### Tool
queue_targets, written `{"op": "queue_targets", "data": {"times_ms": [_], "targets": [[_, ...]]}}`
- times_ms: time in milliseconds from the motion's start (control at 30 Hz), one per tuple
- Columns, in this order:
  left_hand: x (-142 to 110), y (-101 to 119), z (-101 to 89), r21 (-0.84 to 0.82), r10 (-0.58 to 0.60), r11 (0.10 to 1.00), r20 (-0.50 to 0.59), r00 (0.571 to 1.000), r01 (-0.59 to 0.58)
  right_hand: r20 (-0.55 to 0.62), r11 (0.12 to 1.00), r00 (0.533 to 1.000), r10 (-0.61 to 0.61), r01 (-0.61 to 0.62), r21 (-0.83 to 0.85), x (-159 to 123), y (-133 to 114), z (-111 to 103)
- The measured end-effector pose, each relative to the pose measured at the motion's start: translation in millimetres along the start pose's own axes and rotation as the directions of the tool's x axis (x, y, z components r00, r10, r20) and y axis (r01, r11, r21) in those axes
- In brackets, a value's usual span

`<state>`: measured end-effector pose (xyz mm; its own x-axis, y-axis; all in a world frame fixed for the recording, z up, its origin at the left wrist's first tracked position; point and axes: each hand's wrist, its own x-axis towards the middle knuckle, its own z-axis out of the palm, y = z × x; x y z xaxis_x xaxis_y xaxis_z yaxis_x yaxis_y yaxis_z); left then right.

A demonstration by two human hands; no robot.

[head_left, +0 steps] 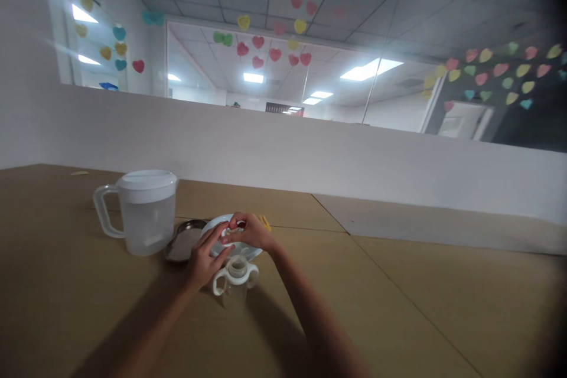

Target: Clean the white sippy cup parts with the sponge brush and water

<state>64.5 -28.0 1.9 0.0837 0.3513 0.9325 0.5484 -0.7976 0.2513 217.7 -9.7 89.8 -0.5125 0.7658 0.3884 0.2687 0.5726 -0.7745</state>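
Over a pale bowl (253,253), my left hand (207,257) and my right hand (248,231) come together with their fingertips. Between them is a small white ring-like bottle part (227,238), largely covered by the fingers. My left fingers press its left side, while my right thumb and fingers pinch it from the right. Just in front of the hands, a clear baby bottle (235,290) stands upright with its mouth uncovered and a white two-handled holder around its neck. Left of the bowl lies a shallow metal dish (183,243), partly behind my left hand.
A translucent lidded pitcher (148,218) stands at the left, its handle pointing left. Something yellow (264,222) shows behind the bowl. A small pale strip (80,173) lies at the far left of the brown table (398,301). A white wall (266,142) with windows above borders the back.
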Motion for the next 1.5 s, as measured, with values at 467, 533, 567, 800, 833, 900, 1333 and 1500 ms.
{"op": "queue_targets", "data": {"times_ms": [467, 533, 567, 800, 833, 900, 1333, 1500], "targets": [[2.4, 1.6, -5.0, 0.010, -0.025, 1.000, 0.042, 0.999, 0.024, -0.001, 0.951, 0.996, 0.090, -0.086, 0.297, 0.9, 5.7, 6.6], [2.8, 2.5, -5.9, 0.006, -0.040, 0.999, 0.052, 0.998, 0.040, -0.020, 0.947, 0.996, 0.087, -0.077, 0.313, 1.2, 7.1, 7.9], [2.8, 2.7, -6.1, 0.007, -0.047, 0.999, 0.055, 0.997, 0.047, -0.029, 0.947, 0.996, 0.082, -0.069, 0.313, 1.4, 8.0, 8.3], [0.6, -1.5, -4.5, 0.027, -0.029, 0.999, 0.041, 0.999, 0.028, -0.103, 0.977, 0.995, -0.014, 0.036, 0.211, 2.7, 15.2, 8.0], [0.1, -2.1, -4.1, 0.030, -0.026, 0.999, 0.038, 0.999, 0.025, -0.105, 0.979, 0.994, -0.020, 0.041, 0.201, 2.6, 15.8, 7.8], [-0.9, -2.9, -3.1, 0.034, -0.022, 0.999, 0.038, 0.999, 0.021, -0.098, 0.978, 0.995, -0.020, 0.040, 0.206, 2.3, 16.5, 7.2], [-4.6, -0.3, 0.0, -0.034, -0.079, 0.996, 0.004, 0.997, 0.079, -0.102, 0.858, 0.981, 0.164, -0.091, 0.505, 3.9, 16.8, 7.4], [-4.8, -4.4, 0.0, 0.004, -0.155, 0.988, 0.041, 0.987, 0.155, -0.307, 0.976, 0.928, 0.212, -0.185, 0.116, 7.5, 37.6, -10.7]]}}
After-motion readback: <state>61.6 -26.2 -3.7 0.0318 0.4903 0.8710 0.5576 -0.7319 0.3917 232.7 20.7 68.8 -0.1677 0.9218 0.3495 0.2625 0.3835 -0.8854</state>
